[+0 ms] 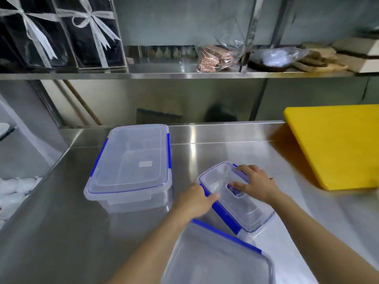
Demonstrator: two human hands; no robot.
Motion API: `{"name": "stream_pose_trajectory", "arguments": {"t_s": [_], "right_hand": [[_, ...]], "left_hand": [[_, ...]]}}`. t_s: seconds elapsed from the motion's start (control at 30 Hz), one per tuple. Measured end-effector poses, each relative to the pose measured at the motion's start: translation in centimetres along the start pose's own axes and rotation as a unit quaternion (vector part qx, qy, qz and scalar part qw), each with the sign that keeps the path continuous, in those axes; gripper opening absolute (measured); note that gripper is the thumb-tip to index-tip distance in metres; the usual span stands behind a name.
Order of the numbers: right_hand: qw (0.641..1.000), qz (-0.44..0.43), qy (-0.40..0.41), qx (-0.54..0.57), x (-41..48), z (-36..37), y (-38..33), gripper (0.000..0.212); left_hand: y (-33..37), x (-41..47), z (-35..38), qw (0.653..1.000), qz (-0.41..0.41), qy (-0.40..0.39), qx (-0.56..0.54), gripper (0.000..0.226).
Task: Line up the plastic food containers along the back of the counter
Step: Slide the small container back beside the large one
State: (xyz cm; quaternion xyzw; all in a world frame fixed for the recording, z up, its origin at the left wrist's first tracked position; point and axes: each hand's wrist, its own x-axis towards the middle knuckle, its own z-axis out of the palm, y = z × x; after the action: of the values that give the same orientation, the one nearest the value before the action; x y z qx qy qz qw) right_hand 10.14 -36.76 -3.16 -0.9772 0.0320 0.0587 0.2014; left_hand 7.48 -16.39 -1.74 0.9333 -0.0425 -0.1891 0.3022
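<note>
Both hands are on the small container (231, 193), which sits askew near the middle of the counter (61, 232), well short of the back edge: the left hand (194, 201) cups its left long side with fingers closed against the blue clip there, and the right hand (254, 184) lies over the lid toward the far end, fingers bent down on the lid and over the far right rim. Neither hand is spread flat; together they clasp the box from two sides. It looks empty and clear-walled, so I judge it light and fairly stiff, though the lid may flex a little under a press. Smooth plastic on polished steel should slide easily, so it could be pushed or lifted; the firmest hold is probably on the long sides under the lid rim, clear of the clip hinges, which might pop open if levered. The large container (129, 165) stands lidded toward the back left, its far end close to the back edge. A third container (217, 261) lies at the front edge, just beside the small one. A yellow cutting board (336, 146) occupies the back right corner.
</note>
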Motion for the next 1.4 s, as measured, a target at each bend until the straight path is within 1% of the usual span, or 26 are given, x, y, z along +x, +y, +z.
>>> {"name": "stream_pose_trajectory", "arguments": {"t_s": [0.07, 0.13, 0.23, 0.37, 0.4, 0.5, 0.53, 0.6, 0.67, 0.73, 0.77, 0.8, 0.83, 0.93, 1.0, 1.1, 1.23, 1.4], "right_hand": [[0.997, 0.021, -0.046, 0.062, -0.7, -0.1, 1.1, 0.070], [0.992, 0.036, -0.079, 0.093, -1.2, 0.1, 1.4, 0.079], [0.992, 0.046, -0.101, 0.064, -1.4, 0.5, 1.3, 0.090], [0.989, 0.029, -0.145, 0.029, -1.1, 0.6, 0.7, 0.093], [0.986, 0.023, -0.159, 0.029, -1.0, 0.6, 0.4, 0.094], [0.980, 0.002, -0.188, 0.072, -1.0, 0.3, -0.5, 0.099], [0.979, -0.009, -0.193, 0.072, -1.1, 0.3, -0.7, 0.101], [0.979, -0.020, -0.199, 0.027, -1.3, 0.4, -0.8, 0.109], [0.978, -0.034, -0.207, -0.008, -1.4, 0.4, -0.4, 0.117], [0.973, -0.063, -0.221, -0.016, -1.3, 0.5, 0.2, 0.124], [0.972, -0.072, -0.224, -0.019, -1.3, 0.7, 0.6, 0.126], [0.972, -0.078, -0.220, -0.019, -1.2, 0.9, 0.9, 0.127], [0.974, -0.081, -0.210, -0.013, -1.1, 1.1, 1.2, 0.125], [0.981, -0.083, -0.176, 0.016, -0.7, 1.7, 2.2, 0.119], [0.983, -0.091, -0.153, 0.035, -0.2, 1.8, 2.7, 0.112], [0.989, -0.092, -0.098, 0.057, 0.9, 1.9, 2.7, 0.098], [0.994, -0.095, -0.049, 0.024, 3.1, 2.2, 2.1, 0.085], [0.995, -0.089, -0.036, 0.002, 6.7, 2.5, 1.0, 0.081]], "left_hand": [[0.8, 0.4, 1.8, 0.998, 0.010, -0.054, -0.026, 0.048], [1.2, 0.5, 3.1, 0.995, 0.011, -0.078, -0.054, 0.051], [1.4, 0.6, 4.4, 0.994, 0.000, -0.063, -0.088, 0.061], [0.8, 0.6, 4.3, 0.986, 0.028, -0.030, -0.161, 0.060], [0.6, 0.7, 4.0, 0.982, 0.023, -0.032, -0.185, 0.066], [-0.3, 1.6, 2.9, 0.975, -0.017, -0.042, -0.218, 0.103], [-0.6, 1.9, 2.7, 0.974, -0.020, -0.045, -0.222, 0.108], [-1.0, 2.1, 2.3, 0.971, -0.008, -0.053, -0.234, 0.103], [-1.1, 2.1, 2.2, 0.976, 0.012, -0.063, -0.207, 0.105], [-1.5, 2.1, 2.4, 0.990, 0.037, -0.060, -0.120, 0.119], [-1.6, 2.1, 2.6, 0.995, 0.052, -0.047, -0.070, 0.124], [-1.7, 2.0, 2.7, 0.997, 0.067, -0.024, -0.028, 0.125], [-1.7, 2.0, 2.8, 0.996, 0.084, 0.004, 0.007, 0.120], [-1.9, 2.2, 3.0, 0.984, 0.141, 0.072, 0.087, 0.086], [-2.0, 2.5, 3.0, 0.974, 0.174, 0.098, 0.108, 0.067], [-2.1, 3.4, 3.1, 0.963, 0.193, 0.144, 0.120, 0.049], [-2.4, 5.4, 3.0, 0.957, 0.191, 0.176, 0.132, 0.039], [-3.1, 8.8, 2.0, 0.963, 0.160, 0.180, 0.119, 0.047]]}}
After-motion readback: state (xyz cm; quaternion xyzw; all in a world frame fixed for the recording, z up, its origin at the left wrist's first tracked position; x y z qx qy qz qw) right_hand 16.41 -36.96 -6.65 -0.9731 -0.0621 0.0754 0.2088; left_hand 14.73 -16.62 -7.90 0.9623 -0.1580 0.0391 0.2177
